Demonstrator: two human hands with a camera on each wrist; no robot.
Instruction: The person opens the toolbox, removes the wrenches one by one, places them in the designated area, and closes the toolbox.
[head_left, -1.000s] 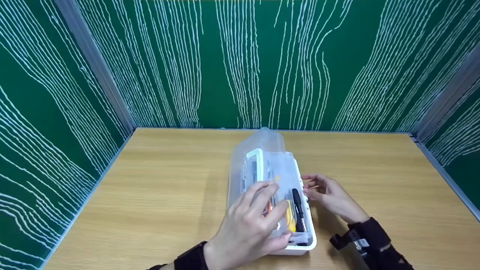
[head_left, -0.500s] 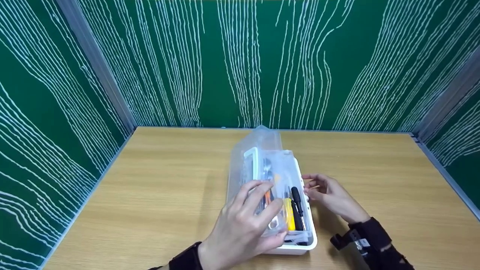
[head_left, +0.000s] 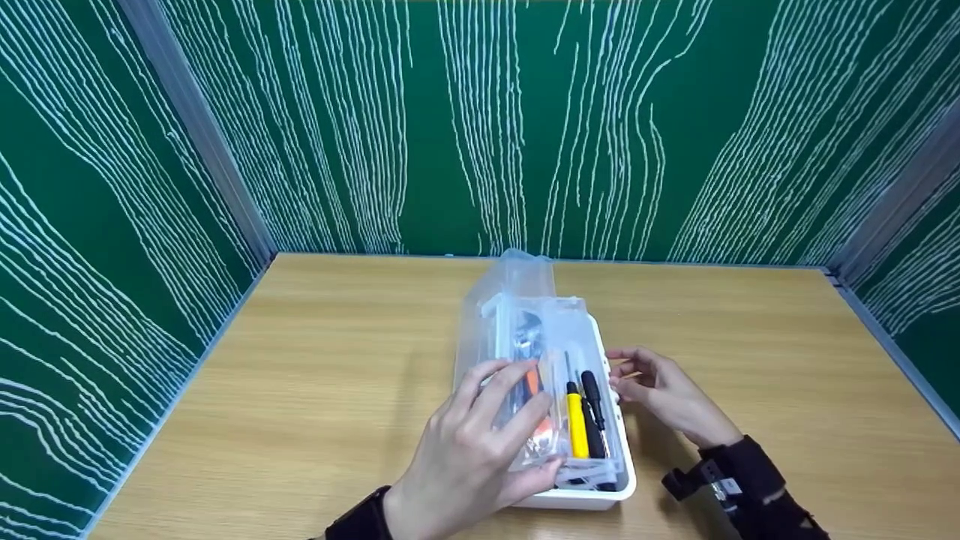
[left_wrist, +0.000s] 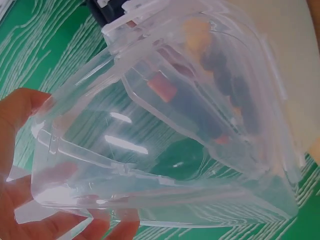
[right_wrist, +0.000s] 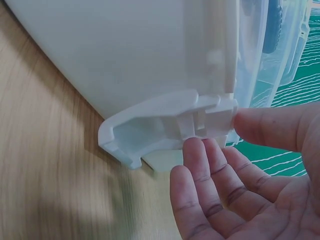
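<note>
A white toolbox [head_left: 581,501] stands lengthwise, its clear plastic lid [head_left: 514,279] tilted up toward the left. My left hand [head_left: 471,450] grips the lid's near end, thumb on one side and fingers on the other in the left wrist view. Inside the box lie a yellow tool handle with a black end [head_left: 577,424] and a black-handled screwdriver [head_left: 592,394]. Orange-marked tools [head_left: 533,381] show behind the lid. At the right side, my right hand [head_left: 671,397] holds the flipped-out white latch [right_wrist: 160,120] between thumb and fingertips in the right wrist view.
The wooden table [head_left: 337,337] extends around the box. Green walls with white wavy lines [head_left: 472,150] close off the back and sides, joined by grey corner posts [head_left: 202,135]. The raised lid reaches close to the back wall.
My left hand has moved left with the lid, which tilts farther back and uncovers more of the yellow and black tools. My right hand has stayed at the latch.
</note>
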